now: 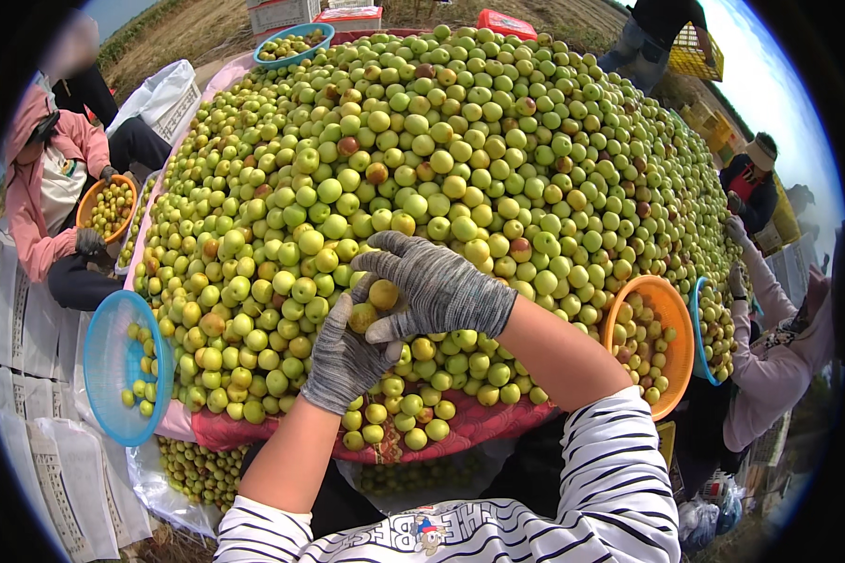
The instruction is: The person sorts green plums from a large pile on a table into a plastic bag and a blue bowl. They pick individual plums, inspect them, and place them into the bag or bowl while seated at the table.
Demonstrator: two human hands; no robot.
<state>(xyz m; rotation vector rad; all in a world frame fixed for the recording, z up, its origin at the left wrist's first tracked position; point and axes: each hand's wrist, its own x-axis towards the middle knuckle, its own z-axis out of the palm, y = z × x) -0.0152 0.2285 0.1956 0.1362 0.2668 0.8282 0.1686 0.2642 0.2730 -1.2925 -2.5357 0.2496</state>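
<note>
A large heap of green-yellow round fruit (460,178), some with reddish-brown patches, lies on a pink and red cloth (479,413). My left hand (343,357) and my right hand (427,291), both in grey knit gloves, come together over the near part of the heap. They are cupped around a couple of yellowish fruits (382,294), with my right fingers curled over from above and my left beneath at the side. A blue mesh basket (127,418) with some fruit stands at the left; an orange basket (671,394) with more is at the right.
People sit or stand around the heap: one in pink (56,216) with an orange basket at the left, one (751,188) at the right, another (775,366) nearer, one (652,38) carrying a yellow crate. Further baskets (286,56), crates and white sacks (42,488) surround them.
</note>
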